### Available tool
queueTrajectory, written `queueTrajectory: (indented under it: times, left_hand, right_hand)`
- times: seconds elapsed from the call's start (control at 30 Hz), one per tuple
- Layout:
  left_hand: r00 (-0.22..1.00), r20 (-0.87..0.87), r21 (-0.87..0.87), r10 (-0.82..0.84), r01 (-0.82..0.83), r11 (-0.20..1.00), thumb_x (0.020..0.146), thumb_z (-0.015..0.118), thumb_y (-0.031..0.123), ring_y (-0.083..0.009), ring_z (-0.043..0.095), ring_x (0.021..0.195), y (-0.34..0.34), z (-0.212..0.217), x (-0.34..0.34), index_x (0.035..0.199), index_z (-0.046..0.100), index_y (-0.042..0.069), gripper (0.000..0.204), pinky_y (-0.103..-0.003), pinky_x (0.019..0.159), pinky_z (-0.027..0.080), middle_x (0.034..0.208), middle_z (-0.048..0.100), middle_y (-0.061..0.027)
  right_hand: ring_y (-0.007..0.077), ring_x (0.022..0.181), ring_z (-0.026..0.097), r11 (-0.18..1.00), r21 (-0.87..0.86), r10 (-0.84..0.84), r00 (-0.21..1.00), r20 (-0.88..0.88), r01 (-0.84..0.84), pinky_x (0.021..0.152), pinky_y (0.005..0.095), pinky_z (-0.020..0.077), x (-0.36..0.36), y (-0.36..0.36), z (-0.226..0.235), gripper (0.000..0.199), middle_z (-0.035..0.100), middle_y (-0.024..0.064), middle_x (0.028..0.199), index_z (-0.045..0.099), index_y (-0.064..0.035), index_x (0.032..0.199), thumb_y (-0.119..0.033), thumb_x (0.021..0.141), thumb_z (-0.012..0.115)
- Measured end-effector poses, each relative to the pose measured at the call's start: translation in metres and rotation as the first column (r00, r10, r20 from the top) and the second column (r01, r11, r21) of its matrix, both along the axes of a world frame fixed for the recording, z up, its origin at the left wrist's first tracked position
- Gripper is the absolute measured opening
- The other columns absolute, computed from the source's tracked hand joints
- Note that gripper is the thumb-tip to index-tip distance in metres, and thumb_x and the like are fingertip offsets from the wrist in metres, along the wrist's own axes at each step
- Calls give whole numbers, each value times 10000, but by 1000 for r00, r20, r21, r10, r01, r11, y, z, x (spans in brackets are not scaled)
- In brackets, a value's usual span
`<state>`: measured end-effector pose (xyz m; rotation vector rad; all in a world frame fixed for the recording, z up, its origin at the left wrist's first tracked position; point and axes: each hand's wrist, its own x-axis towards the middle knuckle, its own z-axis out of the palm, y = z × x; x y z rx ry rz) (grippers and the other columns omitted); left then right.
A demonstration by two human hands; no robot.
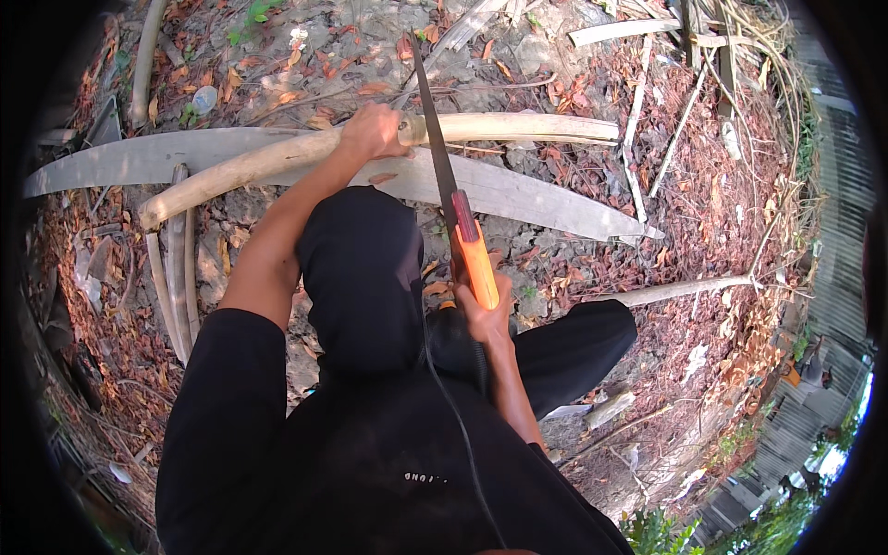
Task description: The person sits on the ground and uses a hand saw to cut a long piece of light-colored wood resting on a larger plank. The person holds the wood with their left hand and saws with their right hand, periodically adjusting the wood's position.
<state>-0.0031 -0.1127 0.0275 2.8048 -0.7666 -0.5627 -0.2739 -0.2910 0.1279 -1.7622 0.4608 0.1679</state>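
Note:
My left hand (373, 129) grips a long pale wooden branch (250, 166) that lies across the ground, resting over a flat grey plank (518, 192). My right hand (485, 319) is closed around the orange handle of a hand saw (442, 157). The dark saw blade runs up and away from me and crosses the branch just right of my left hand. The blade's tip reaches past the branch toward the top of the view. My black-clad knee (361, 268) rises between both arms.
Dry brown leaves and dirt (703, 166) cover the ground. Loose sticks and split bamboo strips (638, 120) lie at the upper right and left. Another thin branch (684, 289) lies at the right. A corrugated fence (832, 213) borders the right edge.

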Motion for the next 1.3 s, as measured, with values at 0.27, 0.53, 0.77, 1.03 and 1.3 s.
queueTrajectory:
  times: [0.27, 0.53, 0.77, 1.03, 1.3]
  left_hand:
    - [1000, 30, -9, 8, -8, 1000, 641, 794, 603, -367, 623, 1029, -9, -4, 9, 1007, 664, -5, 722, -450, 897, 502, 996, 650, -208]
    - [995, 102, -23, 16, -14, 1000, 622, 784, 640, -372, 627, 1022, 5, -4, -3, 972, 673, 5, 733, -453, 894, 508, 965, 666, -213]
    - [993, 118, -12, -29, 30, 999, 610, 781, 667, -381, 642, 978, -2, -3, 16, 949, 683, -11, 764, -458, 883, 515, 937, 671, -221]
    - [999, 35, 33, 25, -26, 999, 613, 785, 643, -364, 632, 1035, 2, 0, -4, 998, 687, 8, 749, -444, 929, 496, 1012, 669, -211]
    - [1000, 27, 15, 8, -9, 1000, 628, 795, 619, -374, 637, 1023, 0, 1, 7, 1070, 668, 12, 762, -455, 928, 502, 1024, 674, -209]
  right_hand:
    - [160, 505, 539, 958, -262, 148, 982, 114, -114, 499, 332, 408, 46, -6, -18, 186, 529, 116, 551, 539, 61, 685, -68, 750, 656]
    - [160, 517, 525, 997, -50, 67, 995, 68, -64, 522, 304, 425, -63, -10, 21, 92, 539, 66, 570, 576, 23, 711, -51, 714, 630]
    - [176, 518, 517, 996, 81, -32, 999, 17, 31, 523, 346, 417, 53, -13, -24, 113, 527, 68, 555, 588, 30, 690, -54, 728, 652]
    - [257, 571, 579, 994, -95, 69, 991, 111, -59, 617, 383, 462, -21, 7, 0, 147, 561, 140, 620, 613, 45, 767, -80, 717, 673]
    - [102, 419, 476, 997, 71, -19, 993, 113, 11, 428, 242, 360, -28, -4, -9, 128, 543, 38, 538, 562, 12, 656, -64, 756, 593]
